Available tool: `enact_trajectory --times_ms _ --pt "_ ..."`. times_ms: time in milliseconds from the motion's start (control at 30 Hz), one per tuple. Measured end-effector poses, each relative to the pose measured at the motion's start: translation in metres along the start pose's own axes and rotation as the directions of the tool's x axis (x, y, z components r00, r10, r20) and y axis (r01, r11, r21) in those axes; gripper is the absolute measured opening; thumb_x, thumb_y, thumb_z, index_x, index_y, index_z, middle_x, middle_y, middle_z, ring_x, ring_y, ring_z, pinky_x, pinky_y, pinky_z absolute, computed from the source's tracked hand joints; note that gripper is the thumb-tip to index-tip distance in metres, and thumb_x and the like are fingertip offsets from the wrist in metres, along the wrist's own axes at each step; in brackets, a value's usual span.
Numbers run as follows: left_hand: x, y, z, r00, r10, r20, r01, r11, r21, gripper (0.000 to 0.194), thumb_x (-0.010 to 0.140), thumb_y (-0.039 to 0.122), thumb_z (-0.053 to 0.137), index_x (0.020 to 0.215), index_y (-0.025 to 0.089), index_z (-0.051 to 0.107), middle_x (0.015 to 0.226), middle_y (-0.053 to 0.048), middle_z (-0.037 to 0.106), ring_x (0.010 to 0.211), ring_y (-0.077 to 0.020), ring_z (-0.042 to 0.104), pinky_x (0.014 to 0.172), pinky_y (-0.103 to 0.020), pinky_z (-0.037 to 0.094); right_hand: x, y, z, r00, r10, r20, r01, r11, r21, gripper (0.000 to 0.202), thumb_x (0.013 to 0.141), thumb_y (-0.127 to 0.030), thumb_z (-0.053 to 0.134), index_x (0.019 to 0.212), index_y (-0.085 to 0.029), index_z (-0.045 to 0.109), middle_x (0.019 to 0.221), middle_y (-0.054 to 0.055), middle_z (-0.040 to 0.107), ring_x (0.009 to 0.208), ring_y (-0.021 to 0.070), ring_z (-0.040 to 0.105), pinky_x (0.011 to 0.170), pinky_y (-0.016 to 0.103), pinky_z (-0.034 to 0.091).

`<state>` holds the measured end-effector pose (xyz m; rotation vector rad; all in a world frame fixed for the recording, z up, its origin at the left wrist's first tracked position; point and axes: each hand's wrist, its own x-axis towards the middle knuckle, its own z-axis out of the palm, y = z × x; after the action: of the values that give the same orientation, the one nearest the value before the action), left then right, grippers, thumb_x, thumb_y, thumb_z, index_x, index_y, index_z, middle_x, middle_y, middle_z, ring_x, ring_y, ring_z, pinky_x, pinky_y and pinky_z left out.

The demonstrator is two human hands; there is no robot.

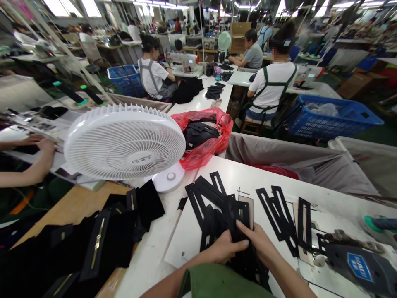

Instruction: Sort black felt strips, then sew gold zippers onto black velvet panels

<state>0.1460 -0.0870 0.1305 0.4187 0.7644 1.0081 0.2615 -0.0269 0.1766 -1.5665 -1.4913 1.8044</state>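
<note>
Both of my hands are close together over a heap of black slotted strips (211, 192) on the white table. My left hand (228, 247) is closed on the lower part of a black piece (238, 225), thumb on top. From the other side, my right hand (256, 238) grips the same piece by its right edge. Part of the piece is hidden by my fingers. More black slotted strips (277, 211) lie to the right, and a single strip (304, 223) rests beside the sewing machine (350, 260).
A white fan (125, 142) stands at the left, with a red plastic bag (201, 159) of black pieces behind. Black fabric pieces with zippers (97, 244) lie at lower left. A co-worker's arm (34, 165) is at far left. Grey cloth bins (279, 151) border the table's far edge.
</note>
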Motion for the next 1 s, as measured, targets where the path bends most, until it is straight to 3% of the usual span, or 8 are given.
enact_trajectory --times_ms 100,200,267,367,467,667,833,1000 --pt "-0.002 0.006 0.001 0.998 -0.011 -0.062 0.011 1.000 -0.004 0.061 0.053 0.043 0.083 0.102 0.009 0.067 0.098 -0.016 0.068 0.095 -0.0316 0.063 0.088 -0.042 0.046 0.011 0.002 0.007 0.995 -0.052 -0.083 0.043 0.992 -0.116 0.061 0.077 -0.068 0.044 0.093 -0.013 0.066 0.092 0.013 0.069 0.092 0.0288 0.062 0.079 0.036 0.050" --pt "-0.013 0.018 -0.017 0.990 -0.023 -0.136 0.028 0.999 0.035 0.048 0.056 0.040 0.082 0.089 0.007 0.070 0.086 -0.015 0.071 0.082 -0.0300 0.066 0.082 -0.042 0.049 0.020 0.025 -0.008 0.987 -0.091 -0.132 0.061 0.974 -0.218 0.064 0.083 -0.068 0.026 0.094 -0.017 0.064 0.099 0.011 0.067 0.095 0.0259 0.060 0.083 0.035 0.047" --pt "-0.020 0.026 -0.034 0.967 -0.009 -0.255 0.020 0.999 0.040 0.048 0.057 0.041 0.081 0.088 0.007 0.070 0.085 -0.015 0.071 0.079 -0.0292 0.066 0.079 -0.042 0.050 0.020 0.048 -0.018 0.980 -0.092 -0.176 0.034 0.951 -0.306 0.057 0.078 -0.067 0.037 0.094 -0.018 0.062 0.099 0.012 0.065 0.096 0.0273 0.059 0.084 0.037 0.045" --pt "-0.029 0.034 -0.057 0.917 0.012 -0.399 0.003 0.999 0.038 0.053 0.055 0.045 0.081 0.089 0.007 0.069 0.089 -0.017 0.070 0.076 -0.0286 0.066 0.074 -0.042 0.052 0.009 0.083 -0.018 0.966 -0.080 -0.244 -0.038 0.894 -0.447 0.047 0.053 -0.056 0.068 0.082 -0.019 0.060 0.090 0.013 0.064 0.091 0.0331 0.057 0.081 0.041 0.043" --pt "-0.033 0.033 -0.071 0.890 0.014 -0.456 0.003 0.999 0.036 0.055 0.055 0.048 0.080 0.090 0.008 0.069 0.089 -0.017 0.070 0.072 -0.0274 0.066 0.070 -0.042 0.052 -0.003 0.104 -0.010 0.960 -0.081 -0.269 -0.073 0.853 -0.516 0.032 0.056 -0.046 0.067 0.073 -0.021 0.057 0.082 0.010 0.064 0.084 0.0317 0.058 0.076 0.041 0.042" --pt "-0.037 0.025 -0.075 0.864 0.022 -0.503 -0.001 0.999 0.042 0.053 0.054 0.047 0.081 0.089 0.009 0.068 0.086 -0.014 0.071 0.074 -0.0259 0.066 0.071 -0.037 0.052 -0.004 0.104 -0.028 0.980 -0.048 -0.194 -0.043 0.898 -0.439 0.035 0.075 -0.054 0.046 0.068 -0.022 0.058 0.075 0.007 0.067 0.077 0.0278 0.062 0.071 0.037 0.045" --pt "-0.036 0.026 -0.067 0.881 0.007 -0.473 0.011 0.999 0.034 0.049 0.057 0.044 0.080 0.089 0.010 0.068 0.085 -0.013 0.071 0.073 -0.0258 0.066 0.070 -0.038 0.052 0.003 0.098 -0.052 0.986 0.012 -0.164 -0.063 0.949 -0.308 0.037 0.068 -0.056 0.053 0.070 -0.019 0.058 0.063 0.004 0.065 0.064 0.0245 0.063 0.061 0.033 0.047" --pt "-0.033 0.026 -0.062 0.889 0.009 -0.458 0.000 1.000 0.021 0.049 0.058 0.043 0.080 0.091 0.009 0.067 0.087 -0.014 0.070 0.071 -0.0257 0.065 0.067 -0.038 0.052 0.006 0.093 -0.046 0.979 0.003 -0.204 -0.059 0.963 -0.264 0.037 0.063 -0.053 0.061 0.071 -0.018 0.059 0.063 0.003 0.062 0.061 0.0212 0.059 0.056 0.031 0.045"
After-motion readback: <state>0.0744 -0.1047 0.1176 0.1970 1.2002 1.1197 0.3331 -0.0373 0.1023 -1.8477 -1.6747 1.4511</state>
